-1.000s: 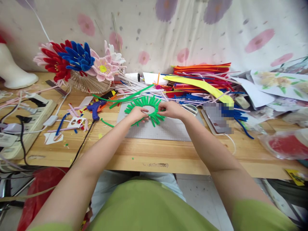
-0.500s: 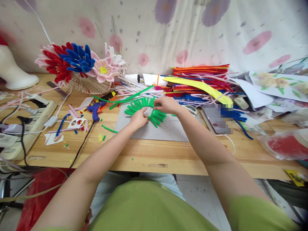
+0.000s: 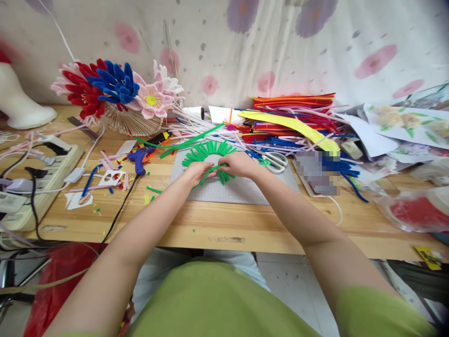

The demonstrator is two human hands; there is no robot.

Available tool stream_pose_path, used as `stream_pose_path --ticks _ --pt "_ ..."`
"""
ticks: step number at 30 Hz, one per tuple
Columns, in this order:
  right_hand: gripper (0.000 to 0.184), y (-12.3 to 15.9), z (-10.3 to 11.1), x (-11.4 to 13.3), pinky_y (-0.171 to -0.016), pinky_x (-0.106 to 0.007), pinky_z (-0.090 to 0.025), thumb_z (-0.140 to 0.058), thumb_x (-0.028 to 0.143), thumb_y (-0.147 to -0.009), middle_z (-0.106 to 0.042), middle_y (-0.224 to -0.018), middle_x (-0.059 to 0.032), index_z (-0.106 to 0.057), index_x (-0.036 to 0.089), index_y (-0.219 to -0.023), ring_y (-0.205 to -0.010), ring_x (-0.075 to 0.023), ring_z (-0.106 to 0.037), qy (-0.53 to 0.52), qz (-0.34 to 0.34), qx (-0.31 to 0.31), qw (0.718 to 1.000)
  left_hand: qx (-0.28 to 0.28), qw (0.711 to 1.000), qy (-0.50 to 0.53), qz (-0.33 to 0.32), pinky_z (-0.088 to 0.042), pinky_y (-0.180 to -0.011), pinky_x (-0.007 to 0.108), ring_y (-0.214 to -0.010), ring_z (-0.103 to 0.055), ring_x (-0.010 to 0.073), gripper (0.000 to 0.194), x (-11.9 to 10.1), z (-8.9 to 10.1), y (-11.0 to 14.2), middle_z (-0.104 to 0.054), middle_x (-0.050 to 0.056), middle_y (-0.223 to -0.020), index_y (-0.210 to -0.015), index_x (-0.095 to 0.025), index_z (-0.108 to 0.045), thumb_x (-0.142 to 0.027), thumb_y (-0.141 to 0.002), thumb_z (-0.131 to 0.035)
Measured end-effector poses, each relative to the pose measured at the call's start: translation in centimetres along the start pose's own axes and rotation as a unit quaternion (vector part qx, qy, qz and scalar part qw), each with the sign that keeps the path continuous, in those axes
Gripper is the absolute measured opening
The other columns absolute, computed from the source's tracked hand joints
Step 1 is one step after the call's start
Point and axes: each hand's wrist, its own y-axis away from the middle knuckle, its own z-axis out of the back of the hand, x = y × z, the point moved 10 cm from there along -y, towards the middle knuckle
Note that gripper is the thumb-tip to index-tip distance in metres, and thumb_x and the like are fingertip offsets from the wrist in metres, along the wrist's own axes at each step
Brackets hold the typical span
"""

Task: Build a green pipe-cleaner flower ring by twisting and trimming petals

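Note:
Loops of green pipe cleaner form a ring that lies on the grey mat. At its front right, my right hand pinches a green pipe cleaner strand. That strand slants down to the left across my left hand, whose fingers are closed round it at the ring's front. Both hands are close together and cover part of the front and right of the ring. Some fingertips are hidden.
Scissors lie beyond my right forearm. To the left are a blue glue gun and a power strip with cables. Behind the mat lie bundled pipe cleaners. Pipe cleaner flowers stand at back left.
My right hand has moved down and slightly forward of the ring, beside my left. A green strand now runs between both hands. The left fingers, spread before, have closed, and the scissors show more.

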Motion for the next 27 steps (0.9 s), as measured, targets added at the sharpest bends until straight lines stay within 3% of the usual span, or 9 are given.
stream_pose_path --ticks 2,5,12,18,21,23,27 --pt "0.038 0.1 0.0 0.2 -0.056 -0.024 -0.025 -0.041 0.047 -0.088 -0.069 -0.088 -0.0050 -0.067 0.021 -0.095 -0.078 -0.0165 -0.059 -0.001 -0.005 -0.014 1.000 -0.007 1.000 0.012 0.003 -0.054 -0.064 0.022 -0.057 -0.063 0.0108 0.016 -0.1 0.2 0.1 -0.062 0.006 -0.059 -0.066 -0.008 -0.056 -0.001 -0.080 -0.051" --pt "0.036 0.4 0.1 0.6 -0.055 -0.026 -0.023 -0.039 0.040 -0.089 -0.070 -0.090 -0.0051 -0.068 0.020 -0.089 -0.078 -0.0155 -0.060 0.004 -0.012 -0.045 0.999 -0.017 1.000 -0.013 -0.011 -0.054 -0.064 0.024 -0.056 -0.063 0.0113 0.017 -0.5 0.6 0.4 -0.062 0.005 -0.057 -0.064 -0.009 -0.055 -0.003 -0.080 -0.053" --pt "0.036 1.6 -1.2 1.7 -0.056 -0.027 -0.024 -0.036 0.034 -0.089 -0.068 -0.083 -0.0086 -0.068 0.017 -0.084 -0.077 -0.0162 -0.058 0.017 0.015 -0.128 0.992 0.047 0.993 -0.108 -0.001 -0.055 -0.065 0.028 -0.055 -0.062 0.0110 0.007 0.0 -0.2 0.6 -0.065 0.006 -0.059 -0.067 -0.009 -0.060 -0.008 -0.073 -0.064" --pt "0.036 1.9 -2.1 1.5 -0.060 -0.026 -0.028 -0.035 0.034 -0.091 -0.067 -0.085 -0.0078 -0.067 0.018 -0.089 -0.079 -0.0153 -0.057 -0.024 0.028 -0.149 0.988 0.014 0.978 -0.184 -0.094 -0.054 -0.065 0.027 -0.056 -0.061 0.0105 0.008 -0.7 0.0 -0.3 -0.063 0.002 -0.059 -0.071 -0.010 -0.063 -0.005 -0.065 -0.066" --pt "0.030 1.8 -1.8 1.4 -0.065 -0.025 -0.031 -0.039 0.032 -0.091 -0.067 -0.091 -0.0068 -0.065 0.018 -0.094 -0.085 -0.0154 -0.057 -0.044 0.068 -0.132 0.988 -0.005 0.947 -0.282 -0.153 -0.053 -0.066 0.026 -0.061 -0.064 0.0126 0.014 -1.3 0.3 -0.5 -0.068 0.003 -0.068 -0.078 -0.012 -0.069 -0.009 -0.067 -0.063" --pt "0.027 1.7 -1.3 1.1 -0.069 -0.024 -0.032 -0.041 0.030 -0.091 -0.067 -0.092 -0.0063 -0.065 0.018 -0.095 -0.088 -0.0159 -0.057 -0.049 0.082 -0.125 0.988 -0.015 0.912 -0.366 -0.185 -0.052 -0.068 0.027 -0.065 -0.065 0.0146 0.020 -1.9 0.2 -0.3 -0.070 0.004 -0.072 -0.085 -0.013 -0.071 -0.011 -0.069 -0.059" --pt "0.027 1.5 -0.2 0.0 -0.066 -0.024 -0.032 -0.039 0.027 -0.091 -0.065 -0.095 -0.0063 -0.065 0.019 -0.095 -0.085 -0.0160 -0.057 -0.053 0.043 -0.143 0.987 -0.034 0.830 -0.496 -0.251 -0.049 -0.080 0.028 -0.080 -0.066 0.0180 0.024 -3.6 -1.0 1.2 -0.072 0.005 -0.081 -0.088 -0.017 -0.073 -0.013 -0.071 -0.057"
